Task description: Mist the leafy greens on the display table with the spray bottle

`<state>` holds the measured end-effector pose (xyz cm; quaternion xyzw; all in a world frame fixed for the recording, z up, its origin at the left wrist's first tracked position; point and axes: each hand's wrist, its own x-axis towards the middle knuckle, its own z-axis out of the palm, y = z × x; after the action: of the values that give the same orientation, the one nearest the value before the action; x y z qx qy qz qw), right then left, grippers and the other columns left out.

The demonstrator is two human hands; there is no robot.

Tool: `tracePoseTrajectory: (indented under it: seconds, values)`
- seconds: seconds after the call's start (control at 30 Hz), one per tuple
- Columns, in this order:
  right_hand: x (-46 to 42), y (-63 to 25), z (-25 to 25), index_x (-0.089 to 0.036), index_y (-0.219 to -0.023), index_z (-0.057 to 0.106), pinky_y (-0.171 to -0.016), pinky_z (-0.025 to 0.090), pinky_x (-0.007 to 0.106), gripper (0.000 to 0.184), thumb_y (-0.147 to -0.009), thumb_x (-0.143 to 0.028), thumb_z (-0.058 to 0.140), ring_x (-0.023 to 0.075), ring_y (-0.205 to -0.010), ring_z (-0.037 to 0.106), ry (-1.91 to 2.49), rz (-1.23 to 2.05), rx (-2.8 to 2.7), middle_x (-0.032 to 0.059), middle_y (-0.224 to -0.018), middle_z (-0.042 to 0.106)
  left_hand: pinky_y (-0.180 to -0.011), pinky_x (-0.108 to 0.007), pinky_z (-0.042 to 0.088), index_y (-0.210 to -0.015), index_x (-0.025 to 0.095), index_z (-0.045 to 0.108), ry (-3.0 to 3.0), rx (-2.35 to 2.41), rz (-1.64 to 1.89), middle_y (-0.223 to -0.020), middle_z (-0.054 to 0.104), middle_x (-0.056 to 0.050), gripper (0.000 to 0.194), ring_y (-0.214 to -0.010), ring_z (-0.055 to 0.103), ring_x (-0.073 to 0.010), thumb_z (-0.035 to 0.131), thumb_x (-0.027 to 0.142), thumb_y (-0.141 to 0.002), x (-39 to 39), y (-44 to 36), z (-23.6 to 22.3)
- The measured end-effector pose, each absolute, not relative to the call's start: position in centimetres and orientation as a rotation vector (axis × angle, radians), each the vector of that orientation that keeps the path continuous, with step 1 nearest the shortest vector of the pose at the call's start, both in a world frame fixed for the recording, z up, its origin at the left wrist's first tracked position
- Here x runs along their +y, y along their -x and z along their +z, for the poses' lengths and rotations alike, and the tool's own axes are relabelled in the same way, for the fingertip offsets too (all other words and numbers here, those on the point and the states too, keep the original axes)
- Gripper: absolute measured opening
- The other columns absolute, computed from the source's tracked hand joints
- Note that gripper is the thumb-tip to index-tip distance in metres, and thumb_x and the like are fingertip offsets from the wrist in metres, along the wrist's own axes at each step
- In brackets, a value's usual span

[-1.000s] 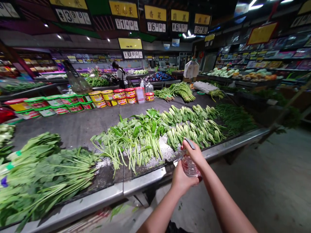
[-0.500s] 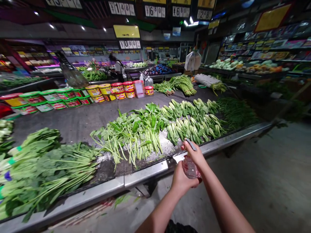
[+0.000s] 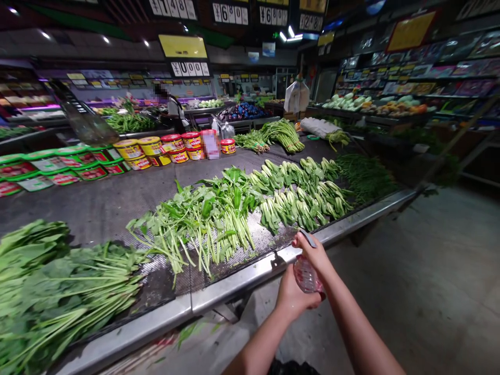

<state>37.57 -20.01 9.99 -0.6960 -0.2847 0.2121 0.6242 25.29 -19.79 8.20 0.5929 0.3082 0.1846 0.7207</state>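
Both of my hands are around a clear plastic spray bottle (image 3: pixel 307 275), held just in front of the stand's metal edge. My right hand (image 3: pixel 312 251) is closed on its top, where a grey spray head (image 3: pixel 308 238) shows above the fingers. Lower down, my left hand (image 3: pixel 292 294) wraps the bottle's body and base. Closest beyond the hands lie rows of small bok choy (image 3: pixel 300 203). To their left, long-stemmed leafy greens (image 3: pixel 219 219) are spread on a perforated mat. My fingers partly hide the bottle.
The stand's metal edge (image 3: pixel 156 317) runs diagonally across the front. Large leafy bunches (image 3: pixel 78 286) lie at left. Stacked tubs (image 3: pixel 133 149) line the back, near bundled green stalks (image 3: pixel 283 136). A person (image 3: pixel 172 109) stands farther off. Price signs (image 3: pixel 183 54) hang overhead.
The view has swung slightly right, so the stand and its goods sit farther left. My hands keep the same hold on the spray bottle. A pale patch near the bottle's top is gone.
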Motion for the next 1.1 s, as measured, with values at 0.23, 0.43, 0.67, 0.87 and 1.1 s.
tracePoseTrajectory:
  seconds: [0.23,0.43,0.67,0.87,1.1]
  values:
    - [-20.0,-38.1,10.4,-0.019,-0.077,0.062,-0.059,0.047,0.030,0.045,-0.074,-0.063,0.050,0.0203,-0.070,0.061,1.592,0.504,-0.595,0.0061,-0.075,0.067,-0.051,-0.023,0.045,-0.094,0.018,0.047,-1.438,0.649,0.395,-0.086,0.063,-0.003,0.060,-0.068,0.059,-0.0172,0.071,0.001,-0.042,-19.2,-25.7,9.5]
    - [-19.9,-38.2,9.8,-0.020,-0.072,0.060,-0.055,0.045,0.029,0.045,-0.076,-0.064,0.048,0.0197,-0.064,0.060,1.657,0.436,-0.553,0.0046,-0.068,0.065,-0.047,-0.022,0.045,-0.099,0.018,0.046,-1.414,0.618,0.334,-0.085,0.064,-0.003,0.065,-0.067,0.060,-0.0181,0.072,0.002,-0.042,-18.6,-25.9,8.6]
    - [-19.3,-38.1,9.2,-0.020,-0.074,0.061,-0.054,0.043,0.030,0.044,-0.077,-0.062,0.048,0.0199,-0.060,0.058,1.676,0.415,-0.525,0.0030,-0.062,0.062,-0.051,-0.025,0.047,-0.097,0.018,0.047,-1.458,0.595,0.328,-0.086,0.065,-0.004,0.062,-0.070,0.062,-0.0211,0.075,0.005,-0.043,-17.7,-25.8,7.4]
    - [-18.1,-37.5,11.7,-0.018,-0.091,0.065,-0.073,0.045,0.033,0.042,-0.079,-0.056,0.051,0.0211,-0.078,0.060,1.619,0.320,-0.611,0.0057,-0.080,0.068,-0.068,-0.028,0.050,-0.101,0.018,0.049,-1.528,0.530,0.435,-0.095,0.065,-0.006,0.063,-0.081,0.063,-0.0218,0.081,0.014,-0.047,-16.1,-25.7,9.2]
    - [-16.8,-37.0,14.4,-0.016,-0.085,0.066,-0.070,0.045,0.031,0.045,-0.079,-0.058,0.050,0.0191,-0.071,0.059,1.641,0.186,-0.641,0.0042,-0.073,0.065,-0.075,-0.032,0.050,-0.104,0.018,0.049,-1.589,0.453,0.473,-0.101,0.065,-0.008,0.069,-0.088,0.063,-0.0241,0.085,0.024,-0.046,-14.0,-25.5,11.2]
